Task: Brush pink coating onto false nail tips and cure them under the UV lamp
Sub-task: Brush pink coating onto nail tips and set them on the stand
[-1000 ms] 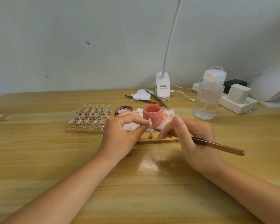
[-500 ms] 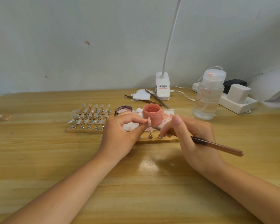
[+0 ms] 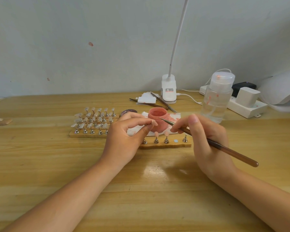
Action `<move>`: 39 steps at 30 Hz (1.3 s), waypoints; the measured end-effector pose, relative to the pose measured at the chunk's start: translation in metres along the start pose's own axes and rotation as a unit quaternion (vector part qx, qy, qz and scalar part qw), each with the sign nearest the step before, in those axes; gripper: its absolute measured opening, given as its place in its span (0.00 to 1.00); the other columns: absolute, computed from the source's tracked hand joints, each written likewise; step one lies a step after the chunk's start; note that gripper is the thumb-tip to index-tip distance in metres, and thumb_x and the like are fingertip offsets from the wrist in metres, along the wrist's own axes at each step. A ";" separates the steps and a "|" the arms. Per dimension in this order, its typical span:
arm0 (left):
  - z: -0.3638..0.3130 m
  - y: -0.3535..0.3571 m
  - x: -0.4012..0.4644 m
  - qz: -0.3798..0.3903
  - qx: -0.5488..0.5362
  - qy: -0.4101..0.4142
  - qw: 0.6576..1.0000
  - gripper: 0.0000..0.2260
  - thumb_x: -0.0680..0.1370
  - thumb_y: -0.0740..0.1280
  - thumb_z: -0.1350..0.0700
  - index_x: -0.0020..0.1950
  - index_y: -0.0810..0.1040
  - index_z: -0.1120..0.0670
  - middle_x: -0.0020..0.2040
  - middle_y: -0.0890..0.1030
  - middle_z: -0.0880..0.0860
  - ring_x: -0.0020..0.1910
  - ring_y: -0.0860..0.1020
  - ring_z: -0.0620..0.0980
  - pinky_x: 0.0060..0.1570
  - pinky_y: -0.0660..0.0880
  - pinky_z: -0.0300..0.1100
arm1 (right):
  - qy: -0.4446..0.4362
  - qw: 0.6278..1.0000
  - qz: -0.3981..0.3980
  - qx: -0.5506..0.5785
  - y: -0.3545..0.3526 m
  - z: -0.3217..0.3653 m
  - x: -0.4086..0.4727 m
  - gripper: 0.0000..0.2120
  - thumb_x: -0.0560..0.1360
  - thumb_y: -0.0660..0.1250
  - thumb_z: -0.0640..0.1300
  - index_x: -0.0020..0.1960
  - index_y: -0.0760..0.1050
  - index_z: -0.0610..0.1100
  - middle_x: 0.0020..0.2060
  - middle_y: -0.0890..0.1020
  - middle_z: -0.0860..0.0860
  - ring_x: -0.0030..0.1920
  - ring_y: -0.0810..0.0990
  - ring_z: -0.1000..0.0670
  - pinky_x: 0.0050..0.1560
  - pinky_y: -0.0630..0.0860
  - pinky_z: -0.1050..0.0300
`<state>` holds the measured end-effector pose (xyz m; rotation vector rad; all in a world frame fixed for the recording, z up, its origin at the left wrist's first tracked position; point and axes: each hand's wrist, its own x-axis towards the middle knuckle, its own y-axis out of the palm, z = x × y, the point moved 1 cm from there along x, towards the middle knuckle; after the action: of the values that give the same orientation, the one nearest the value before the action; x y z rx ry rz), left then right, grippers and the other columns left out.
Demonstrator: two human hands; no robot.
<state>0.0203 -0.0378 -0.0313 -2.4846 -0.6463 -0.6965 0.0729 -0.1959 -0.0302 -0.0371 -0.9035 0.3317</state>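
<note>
Pink coating already covers two nail tips (image 3: 166, 133) on the near wooden strip (image 3: 164, 145), while rows of clear tips (image 3: 90, 121) wait uncoated and the UV lamp (image 3: 281, 87) sits unused at far right. Her left hand (image 3: 124, 139) pinches a stand-mounted tip (image 3: 155, 123); her right hand (image 3: 206, 139) grips the brush (image 3: 208, 140), its point over the pink jar (image 3: 157, 121).

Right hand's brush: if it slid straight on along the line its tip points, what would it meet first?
Probably the open pink jar: the brown-handled brush in the right hand aims up-left, tip at the jar's rim. Depth is unclear; it may pass just above.
</note>
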 end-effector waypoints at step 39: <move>0.001 0.001 0.000 0.007 -0.025 0.023 0.999 0.06 0.68 0.70 0.55 0.40 0.81 0.43 0.36 0.79 0.29 0.44 0.78 0.30 0.44 0.68 0.22 | 0.046 0.998 0.031 0.025 0.002 0.000 -0.003 0.22 0.77 0.53 0.49 0.34 0.78 0.41 0.31 0.81 0.49 0.34 0.78 0.56 0.37 0.74 0.62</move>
<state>0.0214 -0.0383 -0.0324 -2.5086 -0.6006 -0.7700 0.0703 -0.1951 -0.0328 -0.0343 -0.8033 0.4076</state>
